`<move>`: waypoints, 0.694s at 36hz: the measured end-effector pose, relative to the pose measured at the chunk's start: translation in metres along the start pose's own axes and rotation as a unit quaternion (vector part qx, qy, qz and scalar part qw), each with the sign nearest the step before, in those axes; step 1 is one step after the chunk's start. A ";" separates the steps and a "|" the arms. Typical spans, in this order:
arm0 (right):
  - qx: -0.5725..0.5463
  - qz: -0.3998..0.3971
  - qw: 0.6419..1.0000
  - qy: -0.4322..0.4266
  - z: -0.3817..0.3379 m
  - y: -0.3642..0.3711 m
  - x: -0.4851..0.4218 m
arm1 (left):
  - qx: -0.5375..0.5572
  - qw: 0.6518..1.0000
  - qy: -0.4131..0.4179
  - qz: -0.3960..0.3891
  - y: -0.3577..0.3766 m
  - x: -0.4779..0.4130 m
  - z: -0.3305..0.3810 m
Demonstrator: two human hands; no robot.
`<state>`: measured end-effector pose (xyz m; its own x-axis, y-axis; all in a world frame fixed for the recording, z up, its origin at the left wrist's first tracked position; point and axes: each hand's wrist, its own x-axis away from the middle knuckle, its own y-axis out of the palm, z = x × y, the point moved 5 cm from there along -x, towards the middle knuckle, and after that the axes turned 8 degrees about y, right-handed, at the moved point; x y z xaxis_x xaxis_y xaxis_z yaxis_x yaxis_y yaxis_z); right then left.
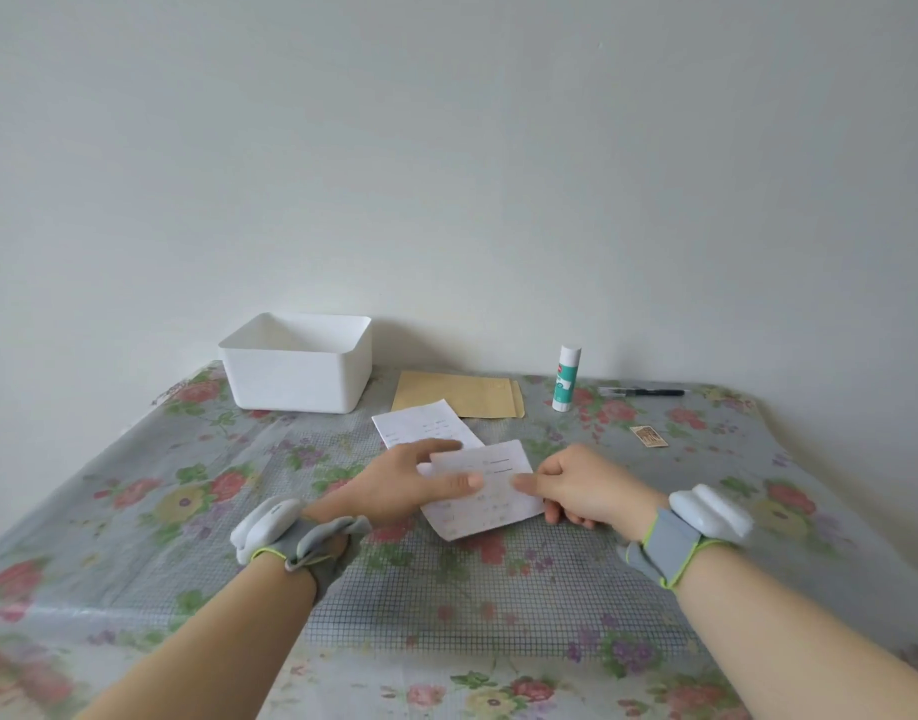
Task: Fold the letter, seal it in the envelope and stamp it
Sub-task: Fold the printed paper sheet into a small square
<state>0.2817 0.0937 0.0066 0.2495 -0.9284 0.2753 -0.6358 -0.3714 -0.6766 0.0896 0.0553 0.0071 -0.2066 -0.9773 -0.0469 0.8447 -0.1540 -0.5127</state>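
Over the middle of a floral-clothed table (135, 459), a person's left hand (405, 485) and right hand (576, 485) each pinch a partly folded white letter (490, 504) between thumb and fingers. Just beyond lies a tan envelope (467, 400). To its right are an upright glue stick (567, 379) and a small stamp (649, 437).

Print on the letter (490, 491) is too small and blurred to read. Its far flap covers the near left corner of the brown envelope (477, 397). The right hand (584, 485) has its fingertips hidden beneath the letter. The stamp (649, 437) design and glue stick (566, 379) label are illegible. The lower picture edge cuts off both forearms (789, 636) and the desk (446, 605).
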 end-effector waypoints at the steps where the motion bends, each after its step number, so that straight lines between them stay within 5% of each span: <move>1: 0.023 0.014 1.000 -0.006 -0.002 0.001 -0.001 | -0.005 0.999 -0.014 0.030 -0.005 0.000 -0.004; 4: 0.068 0.057 0.996 -0.019 -0.004 0.004 -0.004 | -0.086 0.994 -0.025 0.058 -0.013 0.004 -0.010; 11: 0.187 0.105 0.977 -0.021 -0.007 0.007 -0.002 | -0.301 0.953 -0.009 -0.040 0.001 0.010 -0.015; 19: 0.229 0.151 0.962 -0.018 0.010 -0.009 0.001 | -0.317 0.943 -0.012 -0.096 -0.004 0.009 -0.025; 25: 0.207 0.152 0.966 -0.030 0.008 -0.010 0.003 | -0.248 0.968 -0.015 -0.022 -0.009 0.007 -0.026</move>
<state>0.2948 0.0943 0.0088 0.1464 -0.9892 -0.0109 -0.3435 -0.0405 -0.9383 0.0676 0.0542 -0.0111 -0.2169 -0.9762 0.0049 0.4923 -0.1137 -0.8630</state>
